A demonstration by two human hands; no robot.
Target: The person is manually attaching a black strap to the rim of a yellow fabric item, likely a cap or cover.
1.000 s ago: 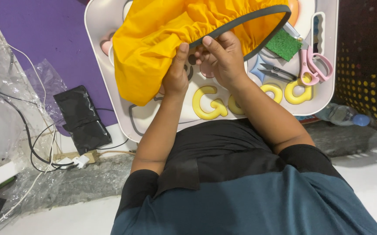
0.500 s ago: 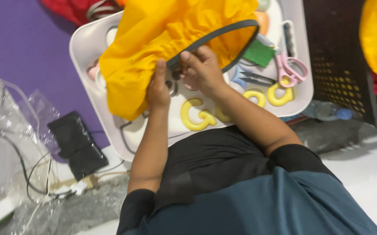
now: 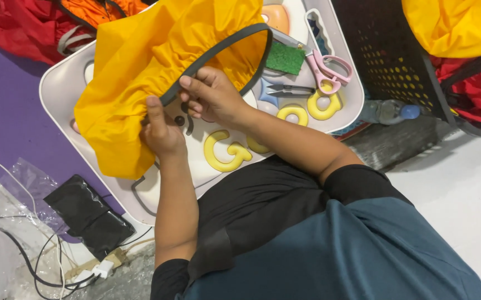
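A yellow fabric cover (image 3: pixel 140 72) with a grey elastic edge band (image 3: pixel 218 47) hangs over a white tray (image 3: pixel 57 89). My left hand (image 3: pixel 163 130) pinches the band and yellow cloth at its lower end. My right hand (image 3: pixel 213 97) grips the band just beside it, fingers curled over the grey strip. Both hands sit above the tray's middle. Yellow foam letters (image 3: pixel 226 151) lie on the tray beneath my forearms.
Pink scissors (image 3: pixel 329 66), small snips (image 3: pixel 290 89) and a green pad (image 3: pixel 285 58) lie at the tray's right. A dark perforated basket (image 3: pixel 396 61) holds yellow and red fabric. A black pouch (image 3: pixel 88 214), cables and plastic bags are at the left. Red fabric lies beyond the tray.
The view has shifted, so tray and hands sit lower and further left. My hands keep hold of the grey band, with more of the band loop showing.
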